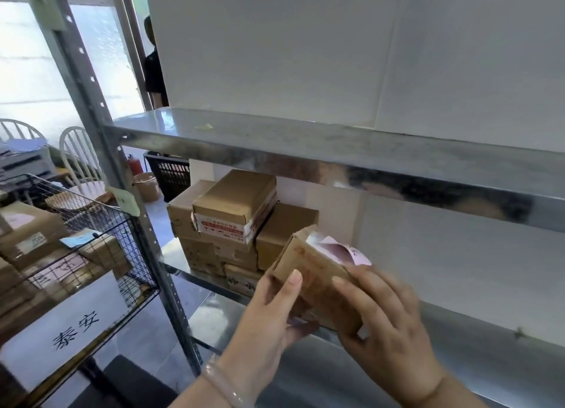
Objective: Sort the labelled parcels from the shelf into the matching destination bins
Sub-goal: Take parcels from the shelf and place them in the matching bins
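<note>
Now clasping small parcel (pixel 315 273) by both ends, left grip (pixel 269 319) and right grip (pixel 388 331) curled round it; seemingly light, stiff.

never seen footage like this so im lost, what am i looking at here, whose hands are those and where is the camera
There is no machine here: a person does the work with bare hands. The one picture comes from a camera worn on the person's head, looking forward and down, so the arms reach in from the bottom edge. The left hand and the right hand together hold a small cardboard parcel with a pink label on its top, lifted in front of a metal shelf. Further back on that shelf sits a stack of brown parcels. To the left stands a wire basket that already has parcels in it. A white sign with written characters hangs at its front, so it is likely one of the destination bins.
</note>
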### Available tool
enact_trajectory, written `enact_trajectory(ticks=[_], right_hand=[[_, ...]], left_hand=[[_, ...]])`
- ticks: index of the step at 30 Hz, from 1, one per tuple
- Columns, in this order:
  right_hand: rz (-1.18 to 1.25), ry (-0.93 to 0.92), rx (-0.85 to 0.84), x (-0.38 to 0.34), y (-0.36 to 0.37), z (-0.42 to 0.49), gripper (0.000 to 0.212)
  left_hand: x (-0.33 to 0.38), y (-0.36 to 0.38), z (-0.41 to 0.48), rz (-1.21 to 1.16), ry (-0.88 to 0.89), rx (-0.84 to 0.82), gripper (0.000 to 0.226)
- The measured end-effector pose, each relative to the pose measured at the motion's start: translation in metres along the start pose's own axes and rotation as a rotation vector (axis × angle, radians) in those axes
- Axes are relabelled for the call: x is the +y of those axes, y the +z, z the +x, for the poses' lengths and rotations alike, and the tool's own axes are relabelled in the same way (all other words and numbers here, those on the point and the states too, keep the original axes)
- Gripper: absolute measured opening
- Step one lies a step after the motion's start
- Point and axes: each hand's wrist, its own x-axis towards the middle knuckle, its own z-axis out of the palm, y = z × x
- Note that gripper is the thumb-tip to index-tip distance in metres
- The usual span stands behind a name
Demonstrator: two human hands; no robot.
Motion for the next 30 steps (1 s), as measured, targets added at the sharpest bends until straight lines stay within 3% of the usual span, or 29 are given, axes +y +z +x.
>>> enact_trajectory(ticks=[4,10,13,20,26,30], right_hand=[[0.072,-0.21,-0.024,-0.02,0.023,0.005,0.055],[0.287,-0.296,-0.089,-0.058,0.063,0.028,0.068],[0.422,-0.186,-0.221,-0.079,0.079,0.046,0.072],[0.455,0.07,-0.788,-0.127,0.138,0.102,0.086],[0.687,0.214,-0.753,-0.186,0.201,0.134,0.083],[0.732,0.334,-0.675,-0.213,0.247,0.156,0.077]], left_hand=[[0.012,-0.022,-0.012,-0.181,0.026,0.045,0.076],[0.029,-0.074,-0.029,-0.192,0.122,0.236,0.071],[0.043,-0.112,-0.036,-0.142,0.216,0.375,0.064],[0.085,-0.204,-0.051,-0.054,0.273,0.488,0.069],[0.126,-0.271,-0.061,0.029,0.238,0.537,0.09],[0.152,-0.313,-0.074,0.416,0.266,0.641,0.101]])
